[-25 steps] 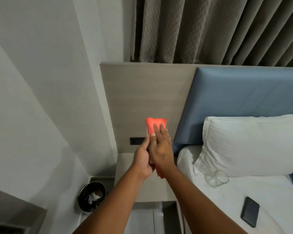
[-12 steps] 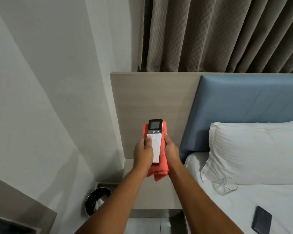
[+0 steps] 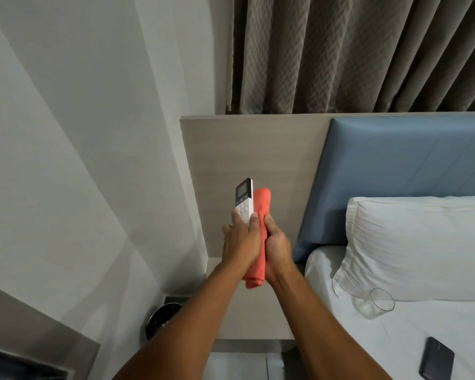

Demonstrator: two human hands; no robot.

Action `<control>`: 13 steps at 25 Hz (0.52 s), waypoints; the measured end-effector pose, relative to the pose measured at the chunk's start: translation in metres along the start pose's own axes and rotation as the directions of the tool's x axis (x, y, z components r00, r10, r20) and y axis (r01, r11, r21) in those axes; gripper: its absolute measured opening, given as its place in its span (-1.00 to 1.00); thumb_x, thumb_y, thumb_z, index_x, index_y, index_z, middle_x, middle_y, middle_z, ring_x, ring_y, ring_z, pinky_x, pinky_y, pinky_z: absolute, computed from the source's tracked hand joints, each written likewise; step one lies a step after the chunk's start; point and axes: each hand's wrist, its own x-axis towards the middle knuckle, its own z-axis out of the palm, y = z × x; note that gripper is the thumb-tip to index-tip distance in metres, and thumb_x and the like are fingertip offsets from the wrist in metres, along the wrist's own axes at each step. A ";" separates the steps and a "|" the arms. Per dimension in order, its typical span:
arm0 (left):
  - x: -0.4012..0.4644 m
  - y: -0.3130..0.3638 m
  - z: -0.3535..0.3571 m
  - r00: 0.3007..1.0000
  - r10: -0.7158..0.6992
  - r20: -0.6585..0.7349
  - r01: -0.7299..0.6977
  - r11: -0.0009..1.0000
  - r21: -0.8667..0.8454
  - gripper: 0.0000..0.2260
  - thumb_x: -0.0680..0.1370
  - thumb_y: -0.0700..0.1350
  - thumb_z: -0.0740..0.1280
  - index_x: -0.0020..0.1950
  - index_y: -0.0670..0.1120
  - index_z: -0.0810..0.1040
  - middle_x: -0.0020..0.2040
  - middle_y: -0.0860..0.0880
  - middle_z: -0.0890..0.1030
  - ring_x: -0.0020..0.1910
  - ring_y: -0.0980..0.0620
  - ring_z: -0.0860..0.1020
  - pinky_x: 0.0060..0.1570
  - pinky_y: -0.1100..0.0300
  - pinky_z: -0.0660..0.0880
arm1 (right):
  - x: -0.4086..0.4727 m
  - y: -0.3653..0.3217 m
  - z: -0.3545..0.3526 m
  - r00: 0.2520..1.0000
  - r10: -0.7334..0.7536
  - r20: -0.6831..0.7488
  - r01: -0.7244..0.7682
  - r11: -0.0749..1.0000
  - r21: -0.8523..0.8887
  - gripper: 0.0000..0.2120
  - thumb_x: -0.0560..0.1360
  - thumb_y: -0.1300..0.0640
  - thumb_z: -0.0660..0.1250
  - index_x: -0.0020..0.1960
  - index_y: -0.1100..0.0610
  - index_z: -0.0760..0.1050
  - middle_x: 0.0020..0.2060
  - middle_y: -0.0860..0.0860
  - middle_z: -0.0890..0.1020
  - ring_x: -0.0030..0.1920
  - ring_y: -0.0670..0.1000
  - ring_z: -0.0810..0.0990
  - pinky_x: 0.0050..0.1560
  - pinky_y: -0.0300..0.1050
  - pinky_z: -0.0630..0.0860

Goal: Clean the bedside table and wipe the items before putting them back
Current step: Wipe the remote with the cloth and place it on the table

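Left fingers (image 3: 240, 220) gripped the remote (image 3: 244, 201), long axis pointing up and away; right fingers (image 3: 268, 219) clamped the rolled orange cloth (image 3: 261, 234) touching its right edge, both above the tabletop (image 3: 261, 319)

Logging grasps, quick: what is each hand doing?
Left hand: closed on the remote.
Right hand: closed on the orange cloth.
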 end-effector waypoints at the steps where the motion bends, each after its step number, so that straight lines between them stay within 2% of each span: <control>1: -0.001 -0.001 0.000 1.000 -0.016 0.007 0.016 0.999 0.043 -0.41 0.61 0.26 0.04 0.60 0.10 0.02 0.37 -0.20 0.35 0.25 -0.22 0.53 0.20 -0.08 0.47 | 0.001 0.000 -0.001 1.000 -0.004 -0.005 0.003 1.000 -0.011 -0.58 0.63 -0.05 0.19 0.33 0.19 0.55 0.14 0.22 0.69 0.13 0.19 0.69 0.03 0.03 0.65; 4: -0.030 -0.014 0.014 0.991 0.074 0.111 -0.093 0.980 0.174 -0.36 0.58 0.32 -0.03 0.60 0.13 -0.06 0.42 -0.17 0.33 0.23 -0.16 0.53 0.05 0.03 0.46 | 0.023 -0.030 -0.006 0.985 -0.025 -0.169 0.014 0.998 -0.066 -0.55 0.63 -0.05 0.21 0.31 0.27 0.54 0.17 0.31 0.65 0.11 0.26 0.65 0.19 0.20 0.59; 6: -0.034 -0.016 0.019 0.985 0.112 0.130 -0.135 0.973 0.185 -0.35 0.57 0.33 -0.03 0.60 0.14 -0.09 0.44 -0.15 0.31 0.25 -0.16 0.53 0.03 0.06 0.42 | 0.033 -0.037 -0.010 0.977 -0.030 -0.213 0.010 0.996 -0.093 -0.53 0.61 -0.07 0.24 0.31 0.27 0.54 0.19 0.33 0.64 0.15 0.30 0.63 0.28 0.26 0.53; 7: -0.023 -0.011 0.019 0.991 0.101 0.090 -0.116 0.976 0.186 -0.36 0.58 0.31 -0.02 0.61 0.12 -0.08 0.44 -0.17 0.32 0.27 -0.18 0.53 0.07 0.03 0.43 | 0.031 -0.031 -0.013 0.983 -0.016 -0.183 -0.001 0.996 -0.093 -0.52 0.61 -0.08 0.24 0.33 0.26 0.52 0.20 0.31 0.63 0.19 0.30 0.62 0.32 0.25 0.51; 9: -0.003 -0.001 0.013 0.997 0.065 0.030 -0.070 0.974 0.217 -0.39 0.61 0.26 0.02 0.60 0.10 -0.05 0.39 -0.19 0.37 0.25 -0.22 0.54 0.18 -0.03 0.49 | 0.024 -0.015 -0.017 1.000 0.025 -0.006 -0.025 0.997 -0.071 -0.53 0.61 -0.08 0.24 0.40 0.18 0.49 0.24 0.27 0.62 0.26 0.29 0.59 0.39 0.21 0.45; 10: -0.001 -0.002 0.014 0.997 0.074 0.031 -0.080 0.963 0.257 -0.40 0.61 0.25 0.03 0.60 0.08 -0.04 0.36 -0.19 0.39 0.23 -0.22 0.54 0.18 -0.05 0.50 | 0.027 -0.014 -0.018 1.000 0.010 0.019 -0.008 0.996 -0.091 -0.55 0.61 -0.06 0.24 0.42 0.14 0.47 0.24 0.24 0.63 0.24 0.27 0.59 0.39 0.19 0.45; 12: -0.011 -0.012 0.020 0.989 0.130 0.067 -0.145 0.924 0.353 -0.39 0.62 0.22 0.05 0.59 0.03 -0.04 0.35 -0.19 0.41 0.20 -0.21 0.56 0.06 0.01 0.48 | 0.039 -0.026 -0.015 0.985 -0.154 -0.075 0.133 0.964 -0.231 -0.61 0.63 0.05 0.23 0.44 0.06 0.47 0.21 0.18 0.65 0.18 0.20 0.63 0.33 0.11 0.52; 13: -0.015 -0.017 0.021 0.988 0.129 0.085 -0.152 0.914 0.376 -0.37 0.62 0.20 0.08 0.59 0.00 -0.05 0.37 -0.20 0.40 0.19 -0.20 0.56 -0.02 0.04 0.44 | 0.044 -0.032 -0.013 0.961 -0.265 -0.083 0.216 0.901 -0.377 -0.62 0.64 0.10 0.23 0.44 0.03 0.46 0.22 0.15 0.65 0.20 0.17 0.63 0.30 0.01 0.54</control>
